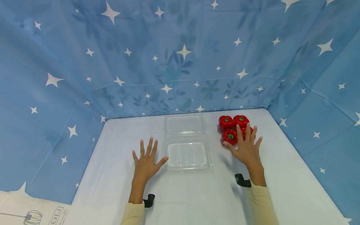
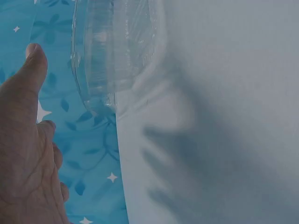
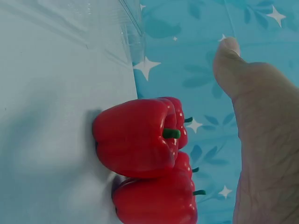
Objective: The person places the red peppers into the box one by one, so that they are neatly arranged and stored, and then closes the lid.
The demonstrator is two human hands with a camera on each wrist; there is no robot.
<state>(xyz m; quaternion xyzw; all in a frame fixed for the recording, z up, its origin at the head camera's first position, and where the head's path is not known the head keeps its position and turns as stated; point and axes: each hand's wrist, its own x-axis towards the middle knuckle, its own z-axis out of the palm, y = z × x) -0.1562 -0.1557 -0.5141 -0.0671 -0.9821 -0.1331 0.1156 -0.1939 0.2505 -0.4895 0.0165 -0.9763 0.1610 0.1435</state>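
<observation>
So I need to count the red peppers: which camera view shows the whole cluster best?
The head view: all four red peppers sit grouped on the table beside the open clear container, the right hand partly covering one. The right wrist view shows only three, close up and overlapping. The left wrist view shows none.

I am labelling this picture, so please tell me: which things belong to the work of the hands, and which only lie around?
Belong to the work:
- red peppers, under the right hand
- open clear plastic box, beside the left hand

Only around:
- white table
- blue star cloth behind it
- printed paper at the lower left
</observation>
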